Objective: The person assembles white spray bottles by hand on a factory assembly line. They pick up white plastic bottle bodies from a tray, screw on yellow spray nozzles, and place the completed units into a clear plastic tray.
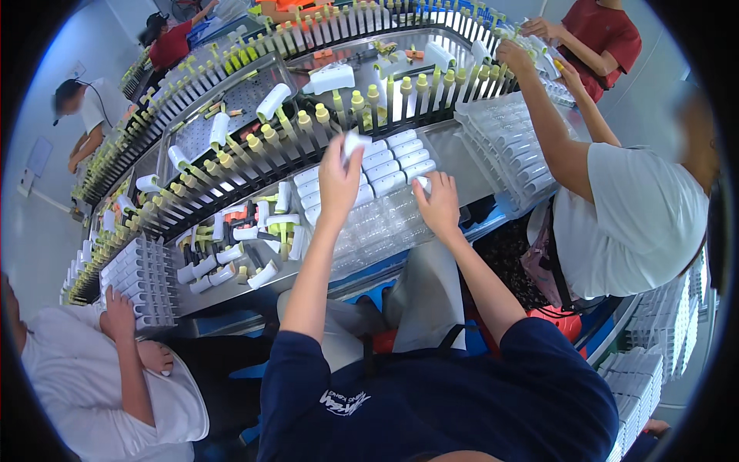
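My left hand [339, 183] is closed on a white plastic part [355, 143], lifted above the far side of a clear plastic tray [377, 237]. The part's full shape is hidden by the fingers. My right hand [439, 202] pinches another white part [423, 183] at the tray's right side. White rounded plastic housings [387, 183] fill the tray's far rows, set side by side. Its near rows show bare clear plastic.
Beyond the tray runs a conveyor rack [314, 146] of upright posts with yellow-green tops. Left lies a pile of loose clamps and white parts [246, 231]. Stacked trays [512, 142] stand right, more [142, 281] far left. Co-workers sit close on both sides [631, 215].
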